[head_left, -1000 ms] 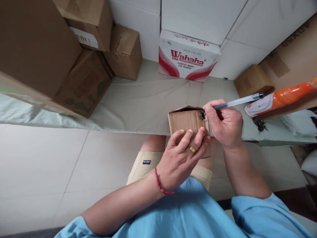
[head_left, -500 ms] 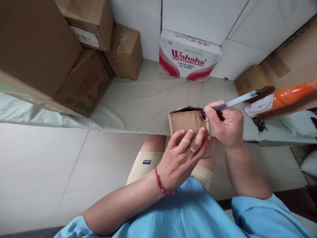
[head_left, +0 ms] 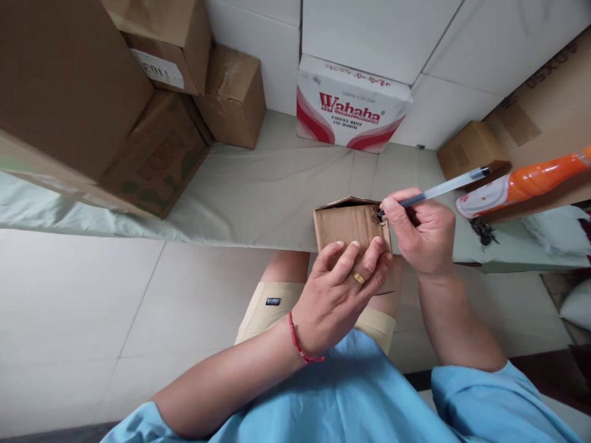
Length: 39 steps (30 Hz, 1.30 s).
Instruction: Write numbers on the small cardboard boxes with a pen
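My left hand (head_left: pixel 344 289), with a gold ring and a red cord bracelet, lies over a small brown cardboard box (head_left: pixel 344 224). Its fingers are spread on the face of the box; the thumb is hidden. In a pinch grip, my right hand (head_left: pixel 422 231) has a clear-barrelled pen (head_left: pixel 450 184) with a dark end. The pen's tip rests at the upper right corner of the box, where the cardboard looks torn and dark. A narrow dark gap shows along the far edge of the box, which juts over the front edge of the cloth-covered surface.
A white and red Wahaba carton (head_left: pixel 353 107) stands against the tiled wall. Brown cartons (head_left: pixel 235 92) are stacked at the left. On the right are an orange and white bottle (head_left: pixel 530 184), keys (head_left: pixel 482 231), and a small brown box (head_left: pixel 473 151) beside a large carton.
The outer end of the pen has swung very slightly to the right, along with small movement of my right hand. My left hand and the box stay in place.
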Tool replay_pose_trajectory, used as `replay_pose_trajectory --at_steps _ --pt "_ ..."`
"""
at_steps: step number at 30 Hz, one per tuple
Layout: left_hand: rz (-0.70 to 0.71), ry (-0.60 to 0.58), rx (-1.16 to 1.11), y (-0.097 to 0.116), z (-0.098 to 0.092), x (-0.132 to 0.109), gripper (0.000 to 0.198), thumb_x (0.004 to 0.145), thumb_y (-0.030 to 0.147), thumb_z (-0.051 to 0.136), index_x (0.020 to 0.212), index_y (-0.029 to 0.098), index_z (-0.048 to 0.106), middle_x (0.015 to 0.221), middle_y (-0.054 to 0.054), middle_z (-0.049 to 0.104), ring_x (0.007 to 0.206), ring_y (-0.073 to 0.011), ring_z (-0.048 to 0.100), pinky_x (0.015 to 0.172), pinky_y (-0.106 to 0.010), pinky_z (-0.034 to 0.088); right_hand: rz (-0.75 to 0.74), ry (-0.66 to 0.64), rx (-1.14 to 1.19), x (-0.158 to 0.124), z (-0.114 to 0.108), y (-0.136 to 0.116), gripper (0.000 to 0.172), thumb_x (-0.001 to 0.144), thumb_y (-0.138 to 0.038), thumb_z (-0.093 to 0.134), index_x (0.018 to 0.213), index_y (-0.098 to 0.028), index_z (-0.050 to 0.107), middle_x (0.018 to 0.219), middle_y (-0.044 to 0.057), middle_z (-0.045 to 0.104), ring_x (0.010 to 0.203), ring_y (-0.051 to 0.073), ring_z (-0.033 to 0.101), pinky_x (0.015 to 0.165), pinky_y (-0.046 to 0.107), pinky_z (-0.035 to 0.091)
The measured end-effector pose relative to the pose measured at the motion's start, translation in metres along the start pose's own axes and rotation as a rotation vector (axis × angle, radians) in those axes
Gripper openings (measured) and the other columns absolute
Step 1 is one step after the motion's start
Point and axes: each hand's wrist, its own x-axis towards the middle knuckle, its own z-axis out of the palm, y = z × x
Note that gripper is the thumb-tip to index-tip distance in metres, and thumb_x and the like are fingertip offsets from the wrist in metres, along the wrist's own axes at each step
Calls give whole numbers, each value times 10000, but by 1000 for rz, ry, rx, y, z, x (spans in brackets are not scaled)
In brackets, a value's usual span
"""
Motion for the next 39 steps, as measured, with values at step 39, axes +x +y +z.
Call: replay_pose_trajectory --at_steps 39 --pt "22 7 -85 -12 -5 19 432 997 193 654 1428 170 673 1539 -74 695 1317 -298 573 1215 -492 398 1030 -299 -48 -35 -10 184 426 905 -442 752 637 -220 506 499 -68 406 444 72 274 443 239 180"
